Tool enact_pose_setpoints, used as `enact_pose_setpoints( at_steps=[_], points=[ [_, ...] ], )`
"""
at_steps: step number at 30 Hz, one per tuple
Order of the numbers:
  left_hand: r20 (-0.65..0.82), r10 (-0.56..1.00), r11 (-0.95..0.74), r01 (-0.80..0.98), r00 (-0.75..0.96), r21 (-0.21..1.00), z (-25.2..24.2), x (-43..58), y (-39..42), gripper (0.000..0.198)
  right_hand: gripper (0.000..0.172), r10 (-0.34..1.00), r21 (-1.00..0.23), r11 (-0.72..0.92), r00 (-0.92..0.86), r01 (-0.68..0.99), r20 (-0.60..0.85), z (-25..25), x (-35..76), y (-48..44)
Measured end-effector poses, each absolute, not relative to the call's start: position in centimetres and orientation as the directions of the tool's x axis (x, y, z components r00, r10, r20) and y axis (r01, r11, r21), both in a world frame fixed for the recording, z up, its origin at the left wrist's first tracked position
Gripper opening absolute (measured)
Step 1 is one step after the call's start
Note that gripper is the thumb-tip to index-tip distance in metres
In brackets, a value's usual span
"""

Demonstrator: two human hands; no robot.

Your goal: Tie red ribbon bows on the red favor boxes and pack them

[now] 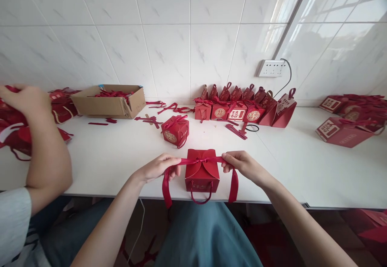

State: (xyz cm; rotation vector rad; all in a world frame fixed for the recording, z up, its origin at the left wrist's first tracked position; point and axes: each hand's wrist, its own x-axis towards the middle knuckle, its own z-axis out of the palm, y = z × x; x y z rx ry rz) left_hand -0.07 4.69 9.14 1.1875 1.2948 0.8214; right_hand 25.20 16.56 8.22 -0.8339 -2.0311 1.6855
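A red gift box (202, 174) with curved top flaps and a cord handle stands upright at the table's front edge, before me. A red ribbon (234, 186) crosses its top, knotted at the middle. On the left side, my left hand (161, 167) pinches one length of the ribbon, and its tail hangs down past the table edge. My right hand (240, 164) is closed on the opposite length, whose loose end also dangles. Between both hands the ribbon is stretched nearly straight. Just behind sits a smaller red box (175, 131) with a bow and a gold pattern.
Red boxes (236, 114) stand in rows along the tiled wall. A cardboard carton (105, 108) holds red ribbons; loose ribbon pieces lie nearby. More red boxes (344, 132) are at the right. At the left, a co-worker's arm (50, 150) reaches over red boxes. A power strip (271, 68) is on the wall.
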Motion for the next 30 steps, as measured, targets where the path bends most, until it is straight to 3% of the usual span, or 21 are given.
enact_pose_setpoints(
  at_steps=[5,12,23,30],
  points=[
    [-0.229,0.957,0.234,-0.011,0.179,0.972,7.2,-0.4,4.8,0.043,0.047,0.623,-0.979,-0.076,-0.758,0.189,-0.194,7.6,25.7,16.8],
    [-0.237,0.956,0.244,-0.018,0.175,0.970,4.1,-0.8,4.6,0.046,0.050,0.628,-0.968,-0.072,-0.743,0.240,-0.231,5.9,26.3,17.5],
    [-0.244,0.965,0.229,0.144,0.095,0.963,7.8,-0.7,3.9,0.029,0.026,0.460,-0.996,0.094,-0.887,0.004,0.039,10.7,24.6,16.0],
    [-0.176,0.984,0.175,0.338,-0.028,0.925,10.0,0.7,3.1,0.013,0.031,0.568,-0.963,0.270,-0.809,0.008,0.153,9.9,21.3,15.6]
  ],
)
